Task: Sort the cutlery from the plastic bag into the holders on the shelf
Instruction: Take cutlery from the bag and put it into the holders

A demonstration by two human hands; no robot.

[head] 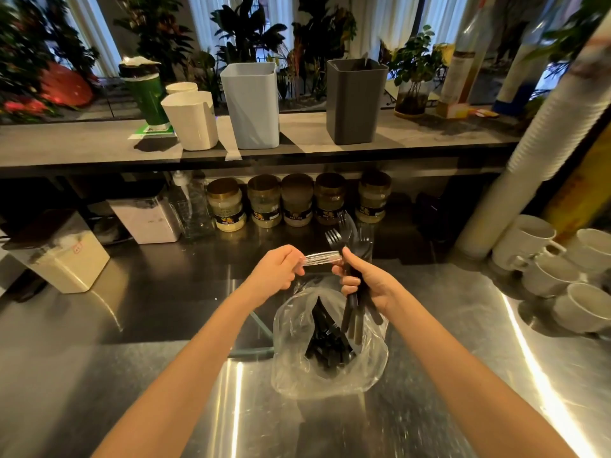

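**Two hands sorting black cutlery above an open bag**

Three upright holders spaced along the shelf at the back, from the left: white holder, pale blue holder, dark grey holder. Under the shelf, a row of jars against the wall.

Nearer, above the shiny steel tabletop: left hand raised, thumb and fingertips pinching one end of a clear plastic piece, held level and reaching across to the right hand. Exact nature of that clear piece impossible to tell. Right hand with fingers curled round a bundle of black cutlery, fork heads upward, handles pointing down at the mouth of the plastic bag. Bag open on the tabletop just below both hands, more black cutlery inside.

Far right: a tall leaning stack of paper cups, white mugs clustered beside its base.
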